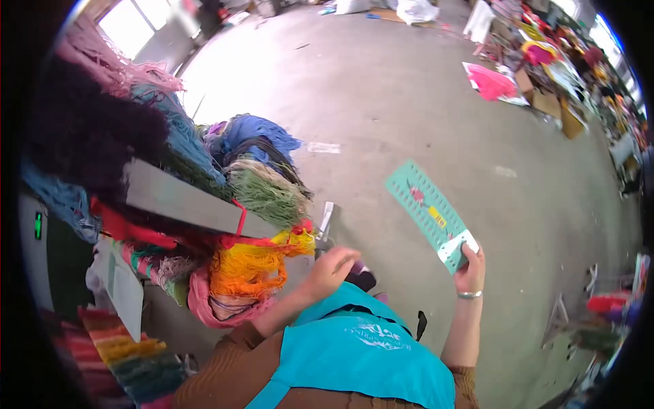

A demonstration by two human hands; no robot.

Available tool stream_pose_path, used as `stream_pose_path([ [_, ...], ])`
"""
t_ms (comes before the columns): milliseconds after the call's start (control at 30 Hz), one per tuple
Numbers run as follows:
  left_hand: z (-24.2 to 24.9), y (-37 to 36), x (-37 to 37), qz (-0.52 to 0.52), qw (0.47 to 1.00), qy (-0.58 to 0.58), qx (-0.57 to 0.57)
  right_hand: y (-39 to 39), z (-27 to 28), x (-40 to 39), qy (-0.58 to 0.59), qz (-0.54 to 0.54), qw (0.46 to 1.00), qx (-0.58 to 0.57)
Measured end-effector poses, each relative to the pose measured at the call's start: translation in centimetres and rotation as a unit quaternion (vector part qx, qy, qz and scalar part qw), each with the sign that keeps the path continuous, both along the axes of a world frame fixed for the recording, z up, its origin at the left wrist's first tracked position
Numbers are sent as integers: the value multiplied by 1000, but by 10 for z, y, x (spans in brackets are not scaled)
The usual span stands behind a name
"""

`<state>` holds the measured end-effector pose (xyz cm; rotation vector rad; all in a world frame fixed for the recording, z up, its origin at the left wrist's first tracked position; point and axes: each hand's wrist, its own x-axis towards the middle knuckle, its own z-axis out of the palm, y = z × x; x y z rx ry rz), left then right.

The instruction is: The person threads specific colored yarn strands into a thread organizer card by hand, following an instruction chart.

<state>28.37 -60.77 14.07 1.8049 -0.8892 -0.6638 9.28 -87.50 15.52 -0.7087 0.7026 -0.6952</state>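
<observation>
Here's the right hand (469,274), thumb and fingers clamped on the white end of the card (426,208); the card slants out over the floor (368,88), green, rows of dark dots along it, a yellow label near its middle; a bracelet (470,295) rings that wrist; across to the left hand (332,271), fingers half curled, and whether they pinch anything I can't tell; just beside it, orange yarn (246,273) hangs at the right end of the grey bar (191,198), a red tie (240,219) near that end; green yarn (266,194) bunches along the bar's far edge, blue yarn (262,133) beyond; and towards the floor's right edge lies a pink heap (492,83), boxes (545,103) beside it.
</observation>
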Motion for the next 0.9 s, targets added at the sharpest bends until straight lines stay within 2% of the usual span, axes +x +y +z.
stream_pose_path([
  [67, -16, 18, 5, 61, 991, 90, 80, -30, -18, 56, -39, 39, 998, 39],
  [167, -53, 46, 18, 98, 976, 107, 164, -57, -19, 153, -105, 113, 984, 84],
  [267, -100, 80, 23, 189, 949, 152, 201, -67, -14, 252, -130, 189, 967, 108],
  [367, -111, 101, 24, 244, 921, 136, 273, -58, -11, 356, -128, 280, 944, 121],
  [433, -102, 101, 26, 278, 891, 196, 302, -48, -11, 433, -118, 343, 923, 131],
  [533, -100, 102, 17, 347, 848, 250, 314, -14, -33, 547, -100, 413, 890, 164],
  [633, -104, 96, -3, 463, 803, 242, 287, 42, -45, 656, -105, 447, 864, 206],
  [767, -100, 54, -34, 583, 714, 247, 300, 129, -54, 778, -40, 491, 836, 239],
  [800, -99, 40, -43, 578, 734, 205, 293, 151, -52, 802, -17, 497, 833, 241],
  [900, -110, -3, -79, 550, 783, 75, 280, 220, -54, 869, -54, 560, 783, 265],
])
